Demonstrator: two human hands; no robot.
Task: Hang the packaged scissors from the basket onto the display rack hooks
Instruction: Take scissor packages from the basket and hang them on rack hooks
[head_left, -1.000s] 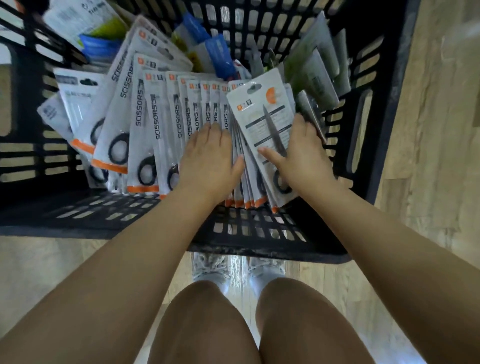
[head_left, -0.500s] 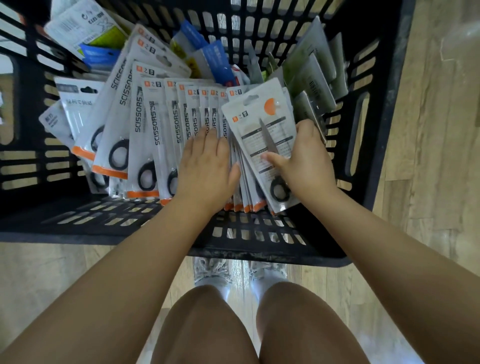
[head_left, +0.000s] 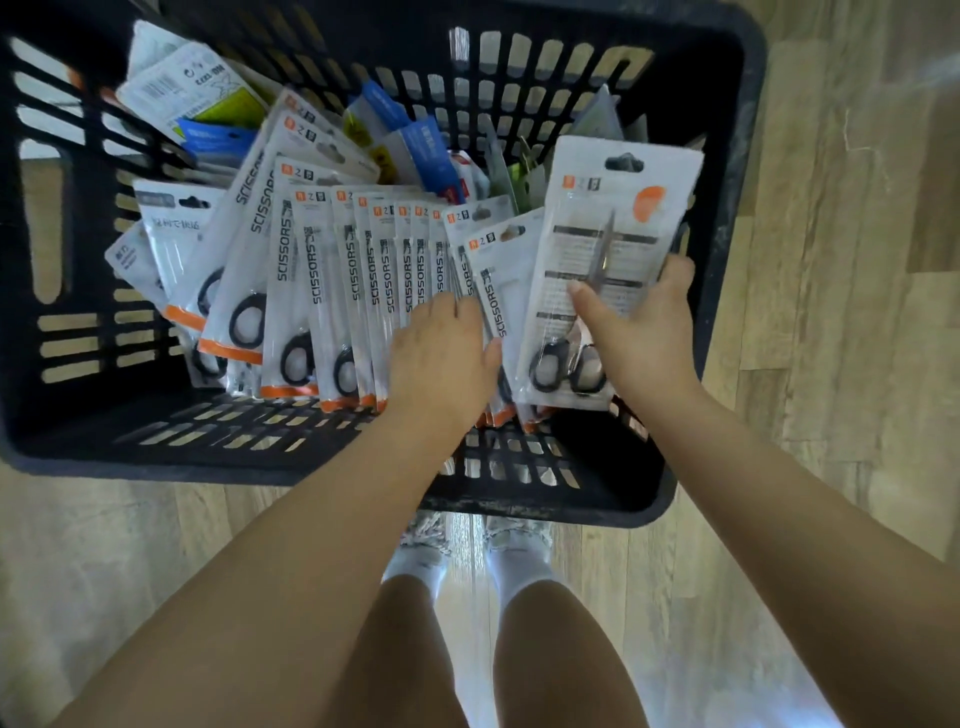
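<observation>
Leftmost, against the left wall of the black slotted basket (head_left: 727, 218), white blister packs (head_left: 171, 244) lie tilted, with a barcoded pack (head_left: 192, 88) and blue-carded packs (head_left: 421, 150) toward the basket's far wall. Next along, filling the middle of the basket, a fanned row of scissors packages (head_left: 332, 291) overlaps like cards, each printed "SCISSORS", with black handle loops and an orange strip at the near end. Toward the right end of that row the left hand (head_left: 441, 353) rests palm down on the fanned row, fingers straight and close together, pressing rather than gripping. Just right of it, inside the basket's right wall, the right hand (head_left: 639, 332) holds a single scissors package (head_left: 602, 249), raised above the row and nearly upright: the thumb lies across its front and the fingers wrap behind its right edge. That package shows a hang slot at the top, an orange mark, a thin blade and black handles at the bottom. Below the basket's near rim, on the wooden floor (head_left: 831, 364), are bare knees and white socks (head_left: 519, 566).
</observation>
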